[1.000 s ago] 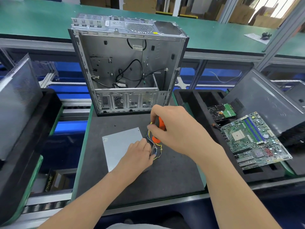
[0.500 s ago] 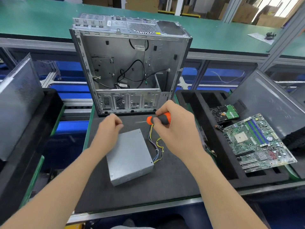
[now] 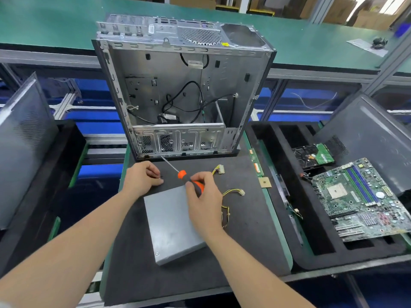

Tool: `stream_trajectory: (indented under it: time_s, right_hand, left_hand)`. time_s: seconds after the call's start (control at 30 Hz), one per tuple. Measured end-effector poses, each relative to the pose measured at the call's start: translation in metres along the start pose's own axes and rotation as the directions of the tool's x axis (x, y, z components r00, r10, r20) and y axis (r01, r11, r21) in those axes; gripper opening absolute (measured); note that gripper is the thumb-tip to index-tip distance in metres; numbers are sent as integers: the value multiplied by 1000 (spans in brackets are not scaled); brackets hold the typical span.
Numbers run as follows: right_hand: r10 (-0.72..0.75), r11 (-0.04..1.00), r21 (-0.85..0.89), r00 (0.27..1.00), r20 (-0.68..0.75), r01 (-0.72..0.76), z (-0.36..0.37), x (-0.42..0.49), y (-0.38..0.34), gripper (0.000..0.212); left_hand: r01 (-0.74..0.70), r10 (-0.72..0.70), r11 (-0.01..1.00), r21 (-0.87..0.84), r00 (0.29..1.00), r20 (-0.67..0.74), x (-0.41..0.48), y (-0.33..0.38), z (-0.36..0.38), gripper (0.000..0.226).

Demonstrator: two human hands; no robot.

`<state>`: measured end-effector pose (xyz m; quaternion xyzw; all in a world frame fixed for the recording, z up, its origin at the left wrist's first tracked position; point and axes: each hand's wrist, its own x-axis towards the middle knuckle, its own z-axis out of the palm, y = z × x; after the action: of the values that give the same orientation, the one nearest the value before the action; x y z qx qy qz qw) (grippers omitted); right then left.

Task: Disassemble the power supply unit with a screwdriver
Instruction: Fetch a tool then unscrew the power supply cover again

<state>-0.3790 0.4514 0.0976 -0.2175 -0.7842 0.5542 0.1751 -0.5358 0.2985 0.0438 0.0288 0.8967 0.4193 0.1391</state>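
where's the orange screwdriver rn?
Head view, centre: right hand grips the orange-and-black-handled screwdriver over the far edge of the grey metal power supply box, shaft pointing at the open computer case.

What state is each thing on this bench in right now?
Grey metal power supply box: lying flat on the black mat, casing closed.
Orange-and-black screwdriver: gripped by the right hand, tip off the box.
Left hand: pinching a small dark piece, perhaps a screw.
Silver computer case: upright, side open.
Green motherboard: out, lying in the foam tray.

Green-topped workbenches (image 3: 55, 23), stacked cardboard boxes (image 3: 369, 16) behind, bright daylight beyond.
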Motion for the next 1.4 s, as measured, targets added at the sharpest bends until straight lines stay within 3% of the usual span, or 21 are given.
stream_trajectory:
  time_s: [0.23, 0.4, 0.5, 0.63, 0.77, 0.9, 1.1, 1.23, 1.4]
  right_hand:
    - [-142, 986, -89, 990, -28, 139, 10, -3, 10, 13]
    - [-159, 985, -72, 987, -11, 158, 9, -1, 12, 14]
    - [-167, 985, -54, 986, -8, 166, 9, -2, 12, 14]
    - [-171, 985, -11, 985, -32, 170, 8, -2, 12, 17]
    - [-201, 980, 1, 979, -39, 201, 7, -2, 14, 12]
    - [-204, 979, 19, 979, -26, 204, 5, -1, 17, 11]
    - [-180, 983, 38, 984, 21, 179, 2, 0, 18, 11]
    - [-90, 986, 141, 996, 26, 85, -4, -2, 15, 7]
    - [146, 908, 374, 979, 141, -189, -24, 5, 7, 10]
  left_hand:
    - [-50, 49, 997, -51, 998, -30, 5, -13, 9, 32]
    - [-58, 55, 996, -74, 998, -42, 1, -19, 7, 28]
    - [-44, 18, 976, -213, 993, -120, -8, -20, 3, 13]
    - [-55, -1, 921, -386, 990, -144, -32, -10, -8, 31]
    - [-41, 6, 856, -515, 998, -69, -65, -2, -15, 32]
    - [40, -68, 835, -549, 997, -31, -106, -16, -11, 27]
    - [111, -311, 708, -698, 936, -167, -138, -5, 8, 27]
    - [153, -400, 623, -767, 905, -144, -165, 7, 20, 19]
    - [24, -277, 570, -821, 946, -165, -192, 10, 53, 36]
